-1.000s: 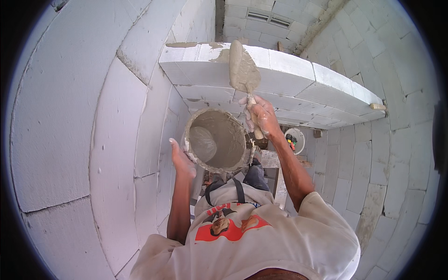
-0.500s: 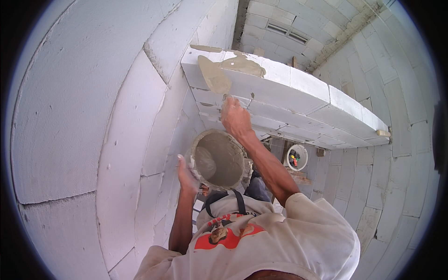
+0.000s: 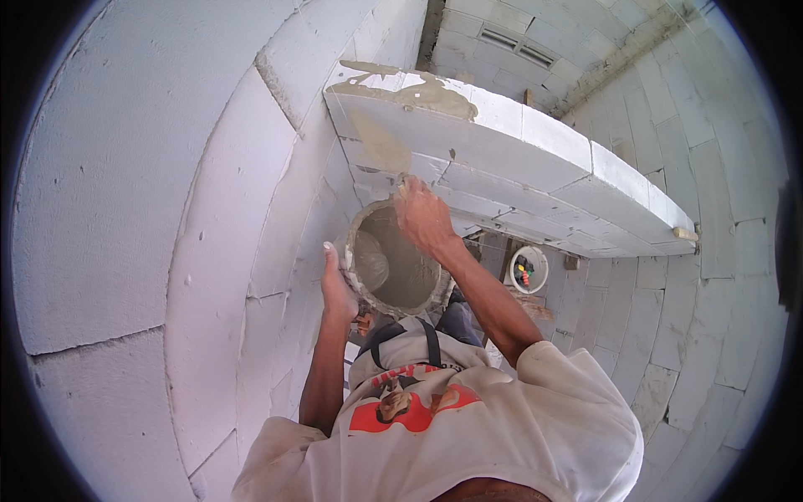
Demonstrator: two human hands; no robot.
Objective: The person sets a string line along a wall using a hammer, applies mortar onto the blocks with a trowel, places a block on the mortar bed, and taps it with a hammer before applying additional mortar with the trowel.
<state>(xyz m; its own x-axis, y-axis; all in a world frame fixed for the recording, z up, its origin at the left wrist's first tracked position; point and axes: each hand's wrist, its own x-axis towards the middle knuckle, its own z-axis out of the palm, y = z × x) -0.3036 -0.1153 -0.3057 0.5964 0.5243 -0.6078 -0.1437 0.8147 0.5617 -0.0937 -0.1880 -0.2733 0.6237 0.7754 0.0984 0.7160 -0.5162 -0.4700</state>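
Note:
My right hand (image 3: pixel 425 216) grips a trowel whose mortar-coated blade (image 3: pixel 381 142) is smeared by motion, just below the top edge of a white block ledge (image 3: pixel 548 151). Fresh grey mortar (image 3: pixel 443 96) lies along the left end of that ledge's top. In my left hand (image 3: pixel 337 289) is the left side of a round bucket (image 3: pixel 418 293), caked with mortar and partly filled with it, held in front of my body below the trowel. A pale rounded shape (image 3: pixel 370 261), perhaps a bag, sits inside the bucket. My right hand covers part of the bucket's far rim.
Block walls (image 3: pixel 117 217) rise close on my left and on the right (image 3: pixel 711 276). A white bucket (image 3: pixel 539 281) with coloured items stands below the ledge. A short wooden piece (image 3: pixel 684 233) sits at the ledge's right end. Beyond it is a wall with vents (image 3: pixel 516 46).
My right hand with the trowel has moved leftward and turned over, leaving more mortar on the ledge top. The trowel blade now hangs slightly below the edge, above the bucket held in my left hand.

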